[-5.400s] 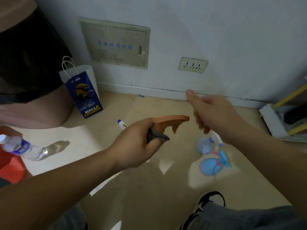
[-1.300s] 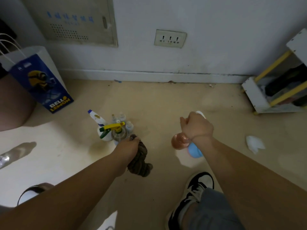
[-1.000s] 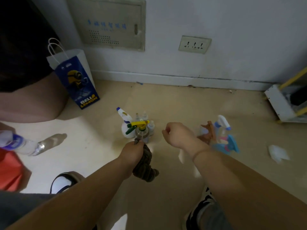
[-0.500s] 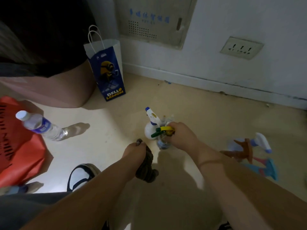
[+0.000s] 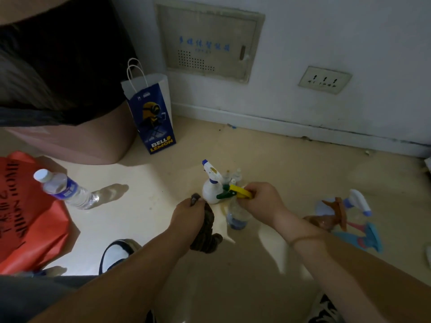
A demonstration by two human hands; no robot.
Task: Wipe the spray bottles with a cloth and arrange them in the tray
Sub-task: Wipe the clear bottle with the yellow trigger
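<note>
right hand (image 5: 261, 198) now grips the yellow-trigger spray bottle (image 5: 236, 209) it was only reaching for a second ago, left hand (image 5: 187, 214) still clutching the brown cloth (image 5: 206, 231)

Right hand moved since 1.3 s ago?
Yes. The right hand left the orange spray bottle and moved leftward to the white plastic spray bottle, now gripping the yellow trigger head of the clear bottle beside it.

Beyond the fingers (image 5: 255, 191), a white painted wall (image 5: 338, 31) carries a beige metal access panel (image 5: 207, 40) and a white socket plate (image 5: 324, 79) above a pale beige floor (image 5: 291, 164).
</note>
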